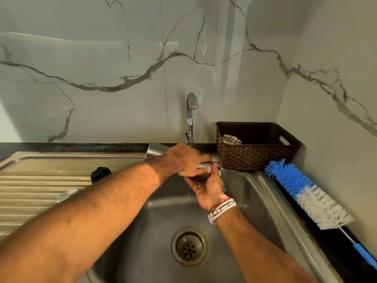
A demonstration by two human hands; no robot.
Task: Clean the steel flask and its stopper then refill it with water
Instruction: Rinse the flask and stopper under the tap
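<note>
Cylindrical steel flask (pixel 156 151) held sideways at 12 o'clock over stainless sink (pixel 255 201), under chrome tap (pixel 191 111), likely for rinsing. Left hand (pixel 183 160) grip wraps body; right hand (pixel 208 188) grip holds mouth end. Round black stopper (pixel 101 173) parked at 9 o'clock.

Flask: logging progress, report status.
Left hand and right hand grip flask under tap. Stopper off, on drainboard. Brush on counter, clear.

- Stainless steel sink unit (pixel 265 201); ribbed drainboard (pixel 30 190) at 9 o'clock of the basin.
- Black round stopper (pixel 100 173): on the drainboard, 10 o'clock.
- Dark brown woven plastic basket (pixel 257 156): back edge, 1 o'clock.
- Blue-and-white bristle bottle brush (pixel 306 193): along the right edge, 3 o'clock.
</note>
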